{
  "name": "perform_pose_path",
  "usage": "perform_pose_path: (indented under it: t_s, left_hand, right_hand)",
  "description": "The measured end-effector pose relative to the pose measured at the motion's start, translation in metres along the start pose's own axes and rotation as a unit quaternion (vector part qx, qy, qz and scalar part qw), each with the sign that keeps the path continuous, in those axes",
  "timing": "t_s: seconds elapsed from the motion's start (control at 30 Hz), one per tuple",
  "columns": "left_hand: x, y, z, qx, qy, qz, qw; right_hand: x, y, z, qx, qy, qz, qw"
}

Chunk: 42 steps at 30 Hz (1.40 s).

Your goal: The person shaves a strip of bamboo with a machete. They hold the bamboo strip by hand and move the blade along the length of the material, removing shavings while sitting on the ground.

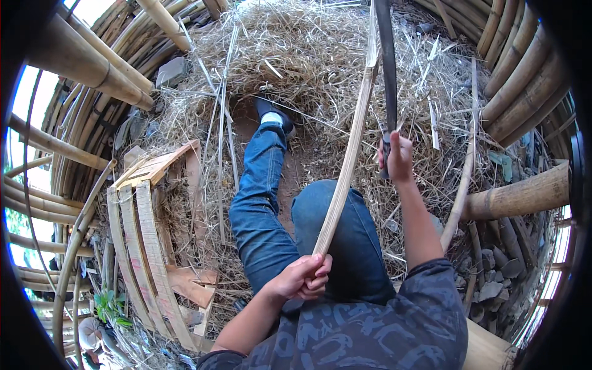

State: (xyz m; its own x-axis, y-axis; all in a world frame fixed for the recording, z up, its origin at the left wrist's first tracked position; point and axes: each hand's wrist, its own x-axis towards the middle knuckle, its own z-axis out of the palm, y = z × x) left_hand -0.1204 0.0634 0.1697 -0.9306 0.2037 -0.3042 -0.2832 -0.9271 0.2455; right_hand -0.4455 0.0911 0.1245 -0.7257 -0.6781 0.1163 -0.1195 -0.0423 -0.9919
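Observation:
My left hand is closed around the lower end of a long split bamboo strip, just in front of my body. The strip slants up and away from me past my bent knee, and its far part looks paler, as if freshly cut. My right hand grips the handle of a machete with a long dark blade. That blade points away from me and lies close along the right side of the strip's far part; whether they touch I cannot tell. Both far ends run out of view at the top.
Shavings cover the ground around my outstretched leg. A wooden slatted crate stands at the left. Thick bamboo poles jut in from both sides. Broken stones lie at the right, and thin loose strips lie ahead.

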Motion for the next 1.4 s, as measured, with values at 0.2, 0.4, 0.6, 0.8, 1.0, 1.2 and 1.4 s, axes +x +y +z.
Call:
perform_pose_path:
  t_s: [0.2,0.4,0.6,0.8,1.0,1.2,1.4]
  left_hand:
    - [-0.003,-0.002,-0.004,0.004,-0.009,0.002,1.000]
    - [0.003,-0.004,-0.005,-0.012,-0.025,0.004,1.000]
    - [0.002,-0.007,-0.006,-0.015,-0.026,-0.002,1.000]
    - [0.004,-0.006,-0.009,-0.016,-0.039,-0.005,0.999]
    - [0.003,-0.006,-0.012,-0.009,-0.040,-0.009,0.999]
    - [0.004,-0.007,-0.014,-0.006,-0.032,-0.014,0.999]
    - [0.005,-0.006,-0.013,0.001,-0.037,-0.012,0.999]
  right_hand:
    - [-0.017,-0.046,0.023,0.148,-0.010,0.017,0.989]
    - [0.005,-0.081,0.038,0.154,0.078,0.046,0.984]
    - [0.009,-0.081,0.042,0.233,0.058,0.089,0.967]
    - [0.004,-0.068,0.047,0.210,0.073,0.055,0.973]
    - [0.015,-0.085,0.053,0.189,0.163,-0.021,0.968]
    - [0.027,-0.088,0.038,0.234,0.096,0.041,0.967]
    - [0.015,-0.080,0.052,0.202,0.118,-0.018,0.972]
